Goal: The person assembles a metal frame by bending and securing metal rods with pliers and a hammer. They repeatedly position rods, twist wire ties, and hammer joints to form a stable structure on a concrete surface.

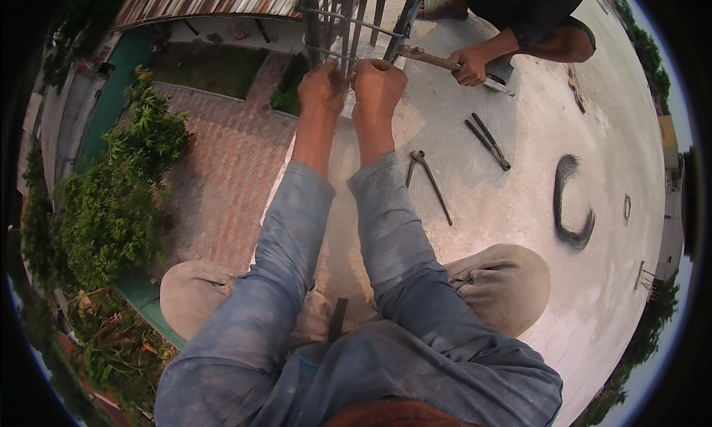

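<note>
A column cage of upright steel bars, bound by thin square stirrups, rises in front of me. My left hand is closed at its foot, against the lower stirrup. Beside it, almost touching, my right hand is also curled shut by the bars. Whatever the fingers of either hand grip is hidden behind the knuckles. Just right of the cage, a co-worker's hand holds a wooden handle whose far end reaches the corner bar. On the concrete to my right lie open pincers.
Farther right are a second pair of pincers, a curved bundle of black tie wire and a small wire ring. The concrete slab ends at my left, above a paved yard and a leafy tree.
</note>
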Tool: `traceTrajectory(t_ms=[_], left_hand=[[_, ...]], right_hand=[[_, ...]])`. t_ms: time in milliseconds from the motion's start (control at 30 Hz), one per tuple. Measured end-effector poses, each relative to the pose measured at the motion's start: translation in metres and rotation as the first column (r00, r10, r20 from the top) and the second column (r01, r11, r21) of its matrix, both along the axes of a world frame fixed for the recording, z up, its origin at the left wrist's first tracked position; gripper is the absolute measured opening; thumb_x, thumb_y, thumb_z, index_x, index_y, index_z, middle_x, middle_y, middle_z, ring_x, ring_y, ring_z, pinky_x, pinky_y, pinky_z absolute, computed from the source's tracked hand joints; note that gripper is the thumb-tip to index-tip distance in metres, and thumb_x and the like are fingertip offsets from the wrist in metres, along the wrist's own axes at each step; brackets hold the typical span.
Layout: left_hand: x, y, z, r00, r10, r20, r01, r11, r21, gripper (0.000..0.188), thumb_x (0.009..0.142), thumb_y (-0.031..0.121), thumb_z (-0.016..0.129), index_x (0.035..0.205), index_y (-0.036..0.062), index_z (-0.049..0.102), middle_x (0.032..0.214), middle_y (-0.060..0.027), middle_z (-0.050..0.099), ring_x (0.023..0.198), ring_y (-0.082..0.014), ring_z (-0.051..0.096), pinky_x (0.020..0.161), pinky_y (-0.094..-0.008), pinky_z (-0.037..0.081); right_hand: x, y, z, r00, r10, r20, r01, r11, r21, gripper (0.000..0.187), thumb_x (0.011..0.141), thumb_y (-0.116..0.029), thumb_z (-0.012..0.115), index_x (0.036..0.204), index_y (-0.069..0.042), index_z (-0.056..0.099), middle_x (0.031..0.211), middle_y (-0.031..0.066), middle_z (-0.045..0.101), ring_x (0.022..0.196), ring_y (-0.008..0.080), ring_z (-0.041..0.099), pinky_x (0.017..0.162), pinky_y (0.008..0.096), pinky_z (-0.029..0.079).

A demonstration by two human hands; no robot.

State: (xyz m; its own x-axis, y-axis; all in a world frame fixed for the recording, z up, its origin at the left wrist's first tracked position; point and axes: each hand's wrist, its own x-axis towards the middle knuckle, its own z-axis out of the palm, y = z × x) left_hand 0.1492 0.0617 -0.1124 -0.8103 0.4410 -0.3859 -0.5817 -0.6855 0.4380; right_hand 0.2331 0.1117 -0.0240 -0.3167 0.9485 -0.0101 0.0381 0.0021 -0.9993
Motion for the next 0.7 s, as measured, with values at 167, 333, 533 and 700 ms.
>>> traceTrajectory(t_ms=[167, 333, 533, 700], left_hand=[[0.008, -0.014, 0.005, 0.999, -0.035, 0.031, 0.037, 0.996, -0.085, 0.011, 0.098, -0.003, 0.066, 0.107, -0.0075, 0.062, 0.097, -0.0128, 0.065, 0.083, -0.0214, 0.068, 0.072, -0.0307, 0.058], [0.001, -0.029, 0.022, 0.978, -0.167, -0.122, 0.134, 0.960, -0.246, 0.024, 0.097, -0.001, 0.069, 0.118, -0.0125, 0.064, 0.107, -0.0166, 0.068, 0.087, -0.0231, 0.070, 0.076, -0.0314, 0.061], [-0.016, -0.041, 0.030, 0.916, -0.358, -0.179, 0.279, 0.891, -0.359, 0.029, 0.096, 0.001, 0.071, 0.122, -0.0108, 0.067, 0.106, -0.0148, 0.071, 0.090, -0.0215, 0.071, 0.079, -0.0295, 0.061], [-0.020, -0.048, 0.047, 0.861, -0.448, -0.240, 0.290, 0.821, -0.492, 0.027, 0.095, 0.002, 0.072, 0.119, -0.0100, 0.070, 0.109, -0.0149, 0.072, 0.090, -0.0191, 0.071, 0.079, -0.0276, 0.061]], right_hand=[[-0.017, -0.004, -0.020, 0.983, -0.046, -0.178, 0.014, 0.984, -0.180, 0.008, 0.083, 0.002, 0.063, 0.078, 0.006, 0.068, 0.069, 0.0094, 0.066, 0.060, 0.0183, 0.063, 0.054, 0.0311, 0.048], [-0.015, -0.018, -0.014, 0.985, -0.059, -0.163, 0.046, 0.995, -0.083, 0.012, 0.084, 0.001, 0.064, 0.088, 0.011, 0.071, 0.079, 0.0149, 0.072, 0.065, 0.0196, 0.067, 0.058, 0.0319, 0.052], [-0.008, -0.029, 0.001, 0.994, -0.108, -0.001, 0.108, 0.990, 0.091, 0.017, 0.086, -0.004, 0.069, 0.093, 0.010, 0.073, 0.088, 0.0250, 0.075, 0.081, 0.0365, 0.075, 0.076, 0.0421, 0.057], [-0.007, -0.039, 0.009, 0.995, -0.081, -0.057, 0.079, 0.996, -0.027, 0.012, 0.088, -0.003, 0.070, 0.091, 0.009, 0.068, 0.087, 0.0242, 0.074, 0.083, 0.0370, 0.074, 0.076, 0.0430, 0.056]])
